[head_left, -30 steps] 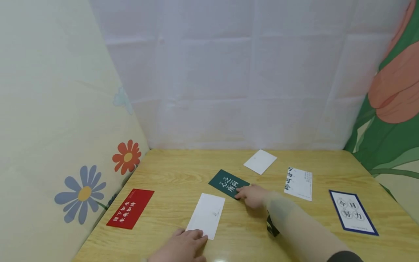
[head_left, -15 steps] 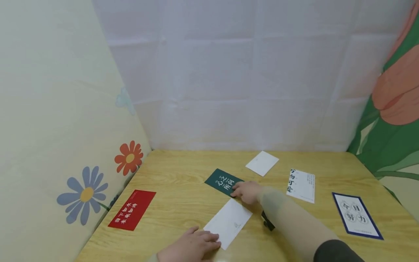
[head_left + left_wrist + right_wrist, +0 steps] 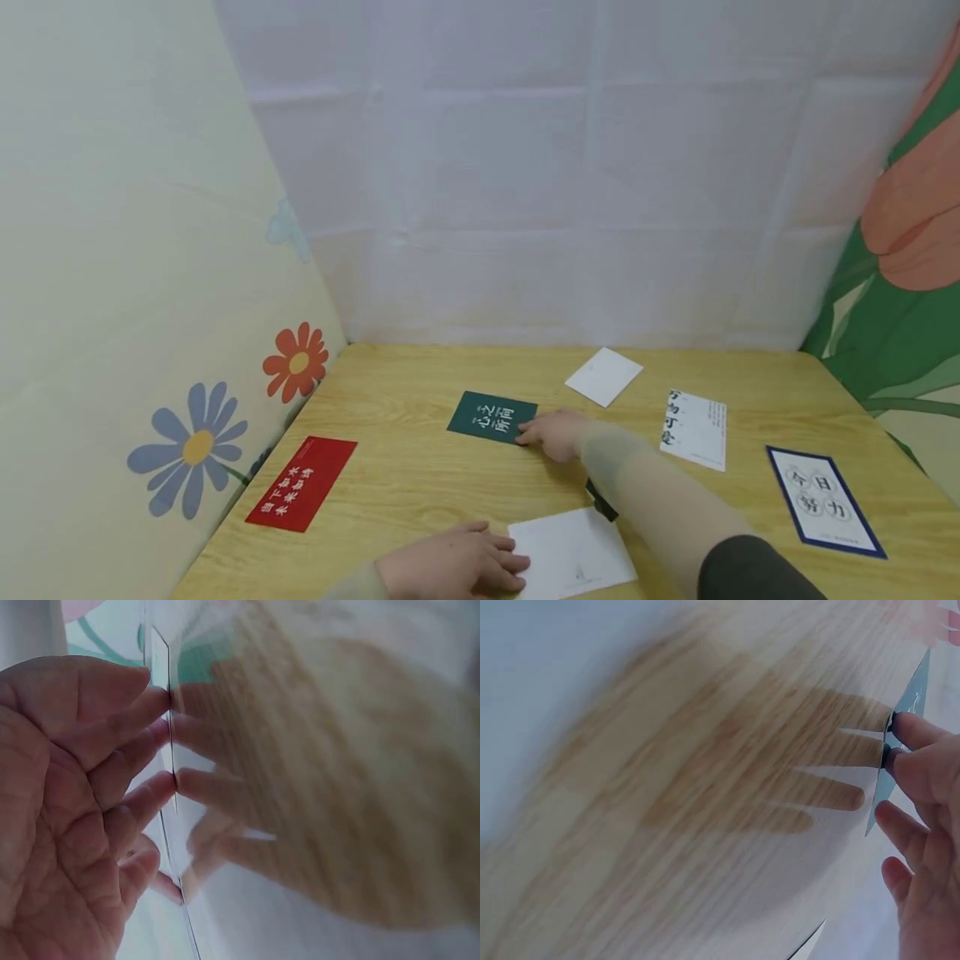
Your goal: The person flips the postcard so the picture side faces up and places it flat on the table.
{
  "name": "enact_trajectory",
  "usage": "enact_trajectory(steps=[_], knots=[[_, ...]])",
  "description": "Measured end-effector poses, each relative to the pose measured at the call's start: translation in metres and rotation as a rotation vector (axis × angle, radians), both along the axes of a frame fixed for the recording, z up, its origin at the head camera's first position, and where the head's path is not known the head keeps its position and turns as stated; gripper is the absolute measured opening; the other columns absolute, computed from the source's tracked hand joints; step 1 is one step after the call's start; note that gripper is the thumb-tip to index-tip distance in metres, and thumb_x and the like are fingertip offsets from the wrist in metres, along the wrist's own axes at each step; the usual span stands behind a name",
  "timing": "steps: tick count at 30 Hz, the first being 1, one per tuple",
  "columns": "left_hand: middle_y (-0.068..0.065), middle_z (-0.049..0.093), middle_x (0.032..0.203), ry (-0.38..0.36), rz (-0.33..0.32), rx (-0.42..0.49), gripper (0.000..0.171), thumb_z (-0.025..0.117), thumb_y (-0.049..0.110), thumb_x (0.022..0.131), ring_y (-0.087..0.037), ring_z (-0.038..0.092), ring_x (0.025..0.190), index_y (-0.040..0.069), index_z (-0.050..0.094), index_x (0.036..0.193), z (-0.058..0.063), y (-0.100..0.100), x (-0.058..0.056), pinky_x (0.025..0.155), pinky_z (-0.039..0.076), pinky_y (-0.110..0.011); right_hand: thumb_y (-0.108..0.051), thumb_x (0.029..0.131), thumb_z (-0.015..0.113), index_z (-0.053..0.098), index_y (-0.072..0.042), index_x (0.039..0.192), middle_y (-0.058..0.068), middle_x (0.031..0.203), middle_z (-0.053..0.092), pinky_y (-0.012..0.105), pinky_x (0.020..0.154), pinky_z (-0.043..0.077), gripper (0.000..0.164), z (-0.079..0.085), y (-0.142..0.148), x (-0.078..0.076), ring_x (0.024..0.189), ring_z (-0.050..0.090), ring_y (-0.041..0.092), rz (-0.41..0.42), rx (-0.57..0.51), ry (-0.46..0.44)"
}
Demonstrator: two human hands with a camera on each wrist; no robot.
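Observation:
My left hand [image 3: 459,560] rests at the near left of the table, its fingertips on the left edge of a white card [image 3: 577,550] with a small grey drawing. In the left wrist view that hand's fingertips [image 3: 161,784] meet the thin card right at the tabletop, thumb relaxed. Further off, my right hand [image 3: 558,435] reaches out and touches the right end of a dark green card [image 3: 472,415] with white characters. The right wrist view shows two fingertips [image 3: 904,724] pressing on the green card while the other fingers stay loosely bent.
On the wooden table [image 3: 397,475] a red card [image 3: 303,483] lies at left. A plain white card [image 3: 603,377] is at the back, a white card with black characters [image 3: 697,429] right of it, and a blue-bordered card [image 3: 825,500] at far right. A white curtain [image 3: 480,183] hangs behind.
The white card under my left hand has turned crosswise and slid right and nearer. The green card has turned more level and shifted left with my right hand. The other cards stay put.

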State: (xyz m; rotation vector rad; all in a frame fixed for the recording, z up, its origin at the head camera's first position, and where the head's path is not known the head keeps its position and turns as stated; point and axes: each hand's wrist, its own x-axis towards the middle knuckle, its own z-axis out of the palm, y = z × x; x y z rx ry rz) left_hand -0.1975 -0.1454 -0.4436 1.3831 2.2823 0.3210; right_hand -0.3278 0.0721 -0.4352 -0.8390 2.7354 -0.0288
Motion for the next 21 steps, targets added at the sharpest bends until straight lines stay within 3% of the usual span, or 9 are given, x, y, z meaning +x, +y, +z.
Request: enact_trajectory(steps=[4, 9, 14, 21], knots=[[0.018, 0.051, 0.137, -0.044, -0.034, 0.021, 0.043, 0.049, 0.046, 0.098, -0.006, 0.041, 0.132, 0.025, 0.057, 0.135, -0.002, 0.004, -0.005, 0.109, 0.033, -0.042, -0.003, 0.097, 0.039, 0.053, -0.038, 0.137, -0.015, 0.148, 0.04, 0.043, 0.113, 0.023, 0.055, 0.001, -0.006, -0.001, 0.14, 0.032, 0.017, -0.026, 0.022, -0.002], [0.018, 0.051, 0.136, -0.085, -0.026, 0.034, 0.042, 0.049, 0.045, 0.098, -0.005, 0.041, 0.132, 0.024, 0.058, 0.134, -0.004, 0.007, -0.007, 0.109, 0.033, -0.042, 0.004, 0.093, 0.042, 0.046, -0.043, 0.14, -0.014, 0.152, 0.032, 0.043, 0.113, 0.023, 0.067, -0.003, -0.009, -0.001, 0.141, 0.028, 0.02, -0.058, 0.018, -0.029], [0.019, 0.051, 0.136, -0.073, -0.03, 0.026, 0.04, 0.051, 0.043, 0.098, -0.005, 0.042, 0.131, 0.025, 0.058, 0.134, -0.003, 0.007, -0.008, 0.109, 0.033, -0.042, 0.003, 0.094, 0.041, 0.038, -0.045, 0.144, -0.012, 0.158, 0.02, 0.042, 0.114, 0.022, 0.07, -0.01, -0.004, 0.0, 0.143, 0.025, 0.021, -0.04, -0.016, -0.034], [0.019, 0.052, 0.134, -0.023, -0.05, 0.006, 0.035, 0.054, 0.036, 0.098, -0.004, 0.043, 0.13, 0.027, 0.06, 0.132, -0.001, 0.008, -0.009, 0.109, 0.033, -0.043, 0.002, 0.092, 0.043, 0.046, -0.035, 0.143, -0.006, 0.154, 0.032, 0.044, 0.112, 0.025, 0.063, -0.013, 0.016, 0.012, 0.14, 0.032, 0.024, 0.031, -0.139, -0.012]])
